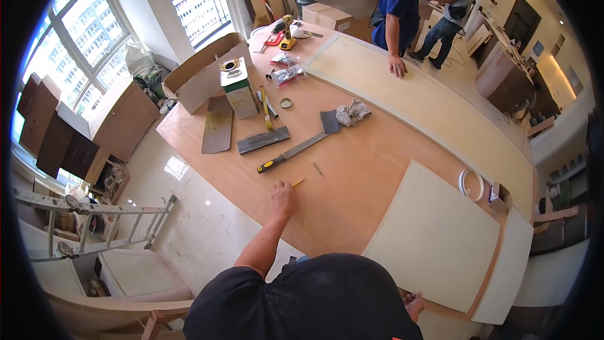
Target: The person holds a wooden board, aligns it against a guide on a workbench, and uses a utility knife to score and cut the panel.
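A short yellow pencil (298, 182) is between the fingers of my left hand (282, 198), low over the wooden tabletop (343, 211). Just beyond it lie a long black-and-yellow handled tool (296, 150) and a grey sanding block (263, 140). At the lower right, my right hand (413, 304) is curled at the near corner of a cream panel (434, 233); what its fingers hold is unclear.
A metal can (242, 97), cardboard box (195, 79), drill (287, 41) and roll of tape (470, 186) sit on the table. A co-worker (396, 9) rests a hand on a long pale board (440, 107); another (454, 9) stands behind. A ladder (116, 226) lies left.
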### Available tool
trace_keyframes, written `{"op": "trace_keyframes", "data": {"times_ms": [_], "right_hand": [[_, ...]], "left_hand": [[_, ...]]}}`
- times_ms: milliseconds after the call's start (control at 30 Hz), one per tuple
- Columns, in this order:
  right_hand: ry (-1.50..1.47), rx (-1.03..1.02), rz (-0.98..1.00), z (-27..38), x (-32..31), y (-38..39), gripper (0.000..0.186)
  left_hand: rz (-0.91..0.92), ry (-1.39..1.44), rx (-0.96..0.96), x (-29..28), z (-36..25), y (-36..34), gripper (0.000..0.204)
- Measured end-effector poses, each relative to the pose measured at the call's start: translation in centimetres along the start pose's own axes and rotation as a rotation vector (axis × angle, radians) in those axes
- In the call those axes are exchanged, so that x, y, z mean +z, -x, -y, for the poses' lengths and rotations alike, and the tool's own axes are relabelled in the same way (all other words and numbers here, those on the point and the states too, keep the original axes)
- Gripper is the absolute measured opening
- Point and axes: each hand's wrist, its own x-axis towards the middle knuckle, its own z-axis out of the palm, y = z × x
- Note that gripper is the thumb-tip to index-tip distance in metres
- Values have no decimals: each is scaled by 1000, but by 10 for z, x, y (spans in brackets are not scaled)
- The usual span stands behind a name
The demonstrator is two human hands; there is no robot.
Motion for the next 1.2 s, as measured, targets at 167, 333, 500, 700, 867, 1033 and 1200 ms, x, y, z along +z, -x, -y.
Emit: {"op": "trace_keyframes", "data": {"times_ms": [167,333,500,700,867,1033,1200], "right_hand": [[-32,35,39,8,4,12,29],[-88,165,133,8,-3,29,31],[51,256,343,11,9,41,30],[423,243,790,40,39,54,30],[771,150,1294,67,63,73,31],[1009,91,1807,74,80,101,33],[1090,104,2153,66,71,125,36]], "left_hand": [[-14,-21,-68,-1,-3,5,11],[-244,101,-12,-16,-11,36,13],[-292,186,90,-44,-27,97,18],[-233,178,37,-73,-34,214,20],[-19,148,-214,-79,-36,334,21],[606,119,-593,-83,-40,477,31],[902,394,-925,-100,-39,622,45]]}}
